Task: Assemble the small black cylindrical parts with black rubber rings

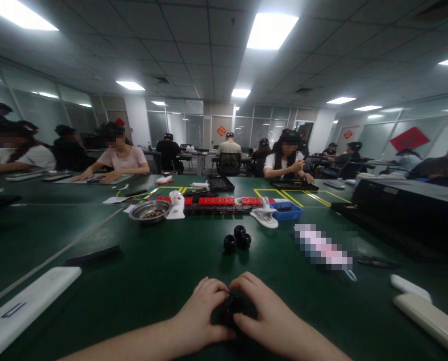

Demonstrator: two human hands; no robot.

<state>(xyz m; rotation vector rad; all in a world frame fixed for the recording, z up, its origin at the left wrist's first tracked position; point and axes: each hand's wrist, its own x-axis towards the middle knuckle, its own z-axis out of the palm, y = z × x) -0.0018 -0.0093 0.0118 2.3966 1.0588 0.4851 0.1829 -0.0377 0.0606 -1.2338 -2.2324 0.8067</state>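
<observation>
At the near middle of the green table, my left hand (205,311) and my right hand (259,306) curl round a small glossy black round part (234,304) from both sides. The fingertips of both hands meet at its far side, and the thumbs close in from the near side. Its lower part is hidden by my fingers and shadow. Just beyond my hands stands a small cluster of similar black round parts (230,243), touching one another on the tabletop.
Across the middle lie a metal bowl (134,216) of small parts, red blocks (216,200), a white clip stand (265,215) and a blue bin (289,213). White bars (39,301) flank me left and right (430,321). Co-workers sit opposite.
</observation>
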